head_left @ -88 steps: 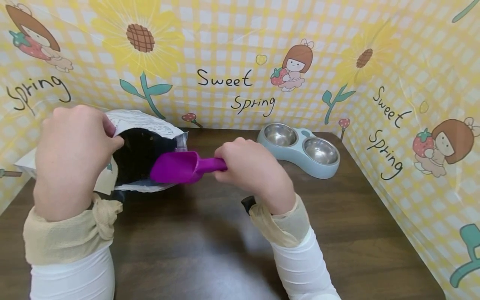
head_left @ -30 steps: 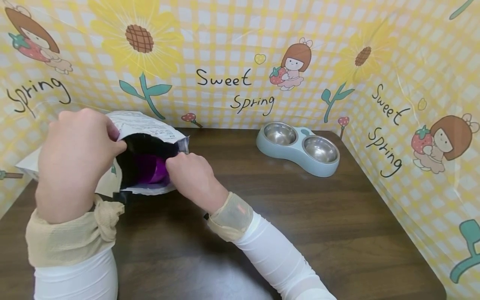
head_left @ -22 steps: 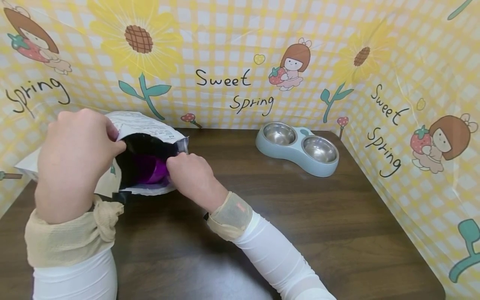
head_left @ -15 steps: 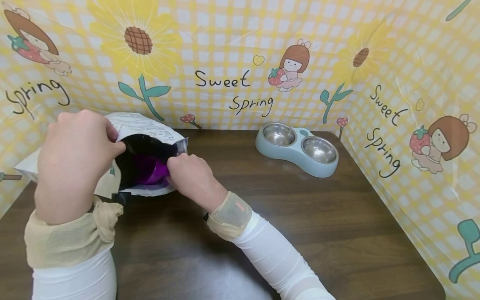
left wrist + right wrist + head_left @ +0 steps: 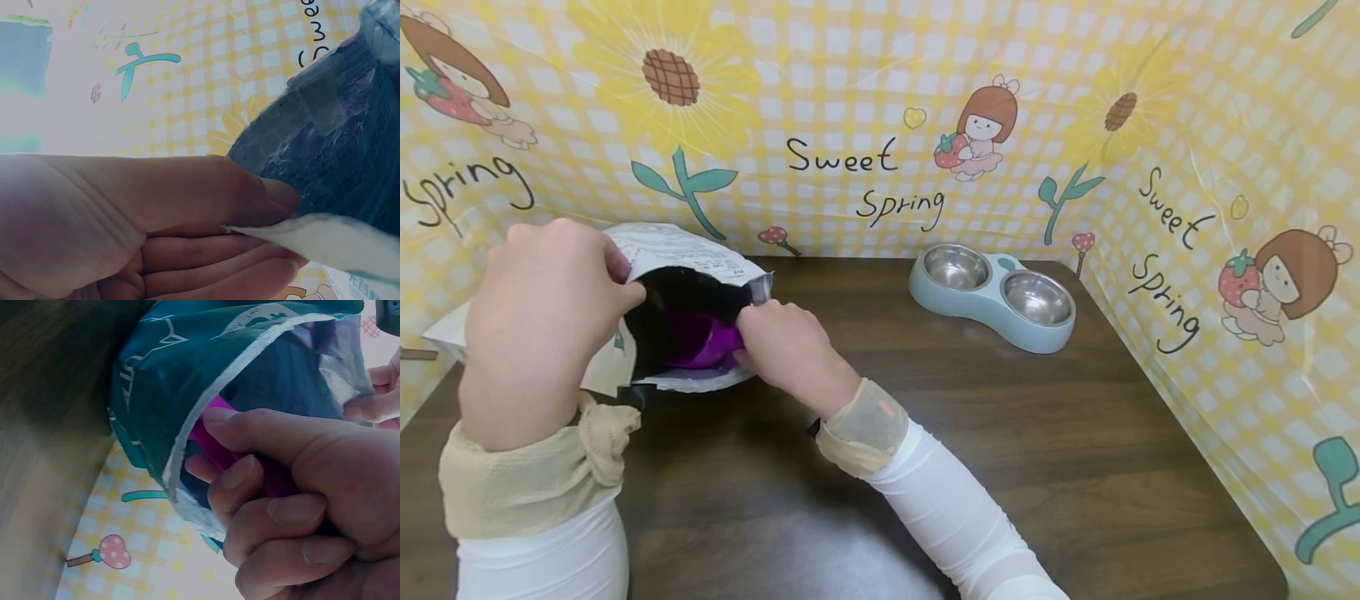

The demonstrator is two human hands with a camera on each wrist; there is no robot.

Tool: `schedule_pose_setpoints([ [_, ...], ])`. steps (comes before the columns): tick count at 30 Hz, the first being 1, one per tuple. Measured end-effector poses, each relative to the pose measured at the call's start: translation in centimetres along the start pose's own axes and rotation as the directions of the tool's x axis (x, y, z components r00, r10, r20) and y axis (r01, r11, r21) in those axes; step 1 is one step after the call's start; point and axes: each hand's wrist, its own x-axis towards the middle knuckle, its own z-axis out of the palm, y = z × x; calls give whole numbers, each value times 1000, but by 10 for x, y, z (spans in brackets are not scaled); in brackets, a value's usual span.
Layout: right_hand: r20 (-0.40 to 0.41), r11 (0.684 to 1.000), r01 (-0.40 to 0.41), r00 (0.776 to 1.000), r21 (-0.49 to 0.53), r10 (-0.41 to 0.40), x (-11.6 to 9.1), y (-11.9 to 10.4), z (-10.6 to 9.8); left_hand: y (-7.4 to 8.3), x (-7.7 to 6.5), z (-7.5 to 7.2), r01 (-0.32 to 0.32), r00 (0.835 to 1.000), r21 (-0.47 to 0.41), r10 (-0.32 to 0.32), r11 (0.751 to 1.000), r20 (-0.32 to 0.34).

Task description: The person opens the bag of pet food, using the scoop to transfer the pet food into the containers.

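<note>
Purple plastic shows in the dark mouth of the bag, left of centre in the head view; that is your scoop, its blade inside and partly hidden. Your right hand, near the middle of the frame, has its fingers curled round the handle, close against the bag's right edge. Your left hand, at the left of the frame, pinches the edge of the mouth between thumb and fingers.

That pinch takes in only a little of the rim, so I'd judge a slip there the likeliest trouble: the limp mouth could fold down over your scoop. A sideways pull with your right hand could snag the blade on the pale rim and drag or tip the bag. Bring the scoop out tilted and whatever it carries could scatter on the brown table; you can't tell from here how full it is. The double-bowl feeder, upper right of centre, stands well apart from both hands, so a knock there seems unlikely.
</note>
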Motion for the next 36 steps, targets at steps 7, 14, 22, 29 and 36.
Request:
schedule_pose_setpoints([
  [7, 20, 993, 18, 1000, 113, -21, 0, 10, -4, -1, -1, -1, -15, 1000, -1, 15, 1000, -18],
  [14, 75, 986, 19, 997, 166, -31, -4, 18, -7, -2, -1, -2, -24, 999, -10, 24, 1000, -38],
  [22, 121, 989, 37, 991, 140, -54, -10, 28, -7, -2, -1, -2, -8, 1000, -12, 7, 1000, -19],
  [29, 154, 986, 50, 985, 157, -75, -16, 35, -5, -2, 0, -1, -2, 1000, -3, 2, 1000, -7],
  [36, 152, 984, 42, 986, 175, -69, -25, 43, -7, -2, 1, -1, -5, 1000, -6, 4, 1000, -16],
])
